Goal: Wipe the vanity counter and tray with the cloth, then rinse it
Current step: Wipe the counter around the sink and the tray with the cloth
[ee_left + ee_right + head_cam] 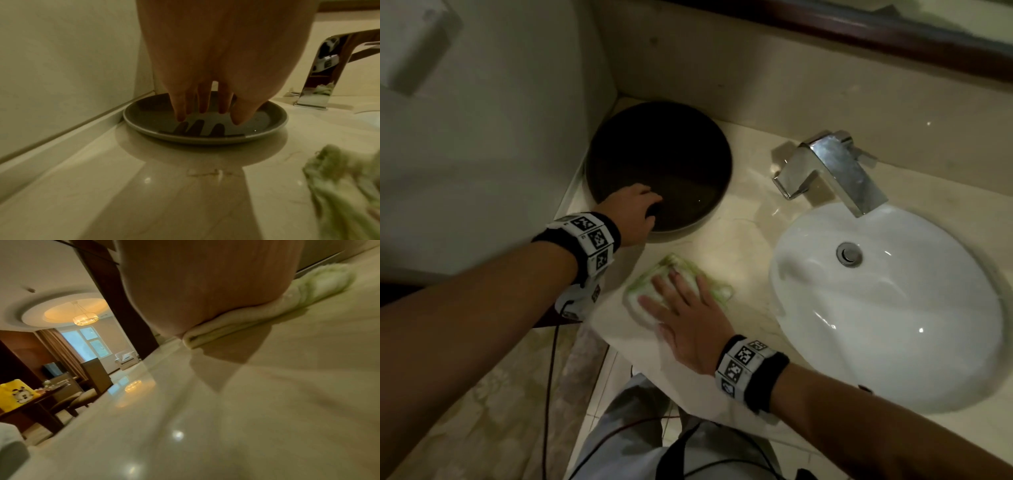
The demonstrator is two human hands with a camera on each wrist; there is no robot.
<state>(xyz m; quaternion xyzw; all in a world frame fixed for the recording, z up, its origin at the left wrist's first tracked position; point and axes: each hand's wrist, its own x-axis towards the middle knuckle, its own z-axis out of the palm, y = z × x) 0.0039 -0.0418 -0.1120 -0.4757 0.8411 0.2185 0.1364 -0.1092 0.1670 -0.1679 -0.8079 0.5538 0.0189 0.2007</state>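
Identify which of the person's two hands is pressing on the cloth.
The right hand: it lies flat, fingers spread, on the green-and-white cloth on the counter. The left hand reaches into the dark round tray instead.

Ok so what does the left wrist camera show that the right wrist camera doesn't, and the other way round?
Only the left wrist view shows the left hand, fingers straight and reaching down into the dark round tray in the counter's corner, plus the chrome faucet.

Only the right wrist view shows the right hand pressing flat on the folded cloth, with a room beyond: chandelier, window, white armchair.

Both show the pale green cloth and the glossy marble counter.
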